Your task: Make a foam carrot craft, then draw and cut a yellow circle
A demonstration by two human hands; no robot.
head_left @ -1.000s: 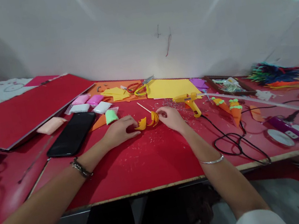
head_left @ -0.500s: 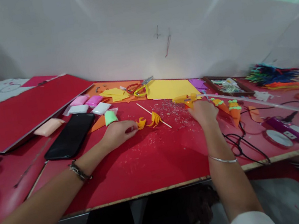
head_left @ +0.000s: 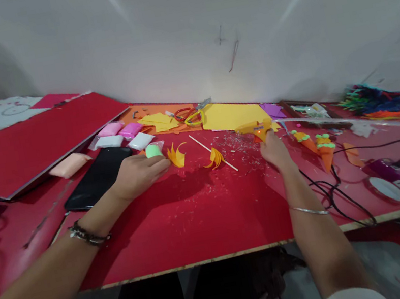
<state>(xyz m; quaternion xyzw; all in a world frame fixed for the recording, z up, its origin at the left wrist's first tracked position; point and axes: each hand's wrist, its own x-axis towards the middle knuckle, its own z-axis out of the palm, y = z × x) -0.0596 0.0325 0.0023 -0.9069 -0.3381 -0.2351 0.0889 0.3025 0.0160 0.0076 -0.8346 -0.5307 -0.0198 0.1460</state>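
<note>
Red tabletop (head_left: 214, 229) against a pale wall (head_left: 157, 38)

From the left, the person's left hand (head_left: 141, 172) stretches diagonally forward, its back upward, fingertips pinching a fringed yellow-orange piece (head_left: 176, 156). Straighter and farther forward, the right hand (head_left: 274, 151) is closed around the handle of a yellow glue gun (head_left: 254, 130), whose nozzle points left. Between the hands, a second fringed piece (head_left: 216, 157) lies at a thin stick (head_left: 199, 143); whether they are joined, one cannot tell.

Open tabletop (head_left: 199, 232) nearside, stick (head_left: 230, 164) beyond
</note>
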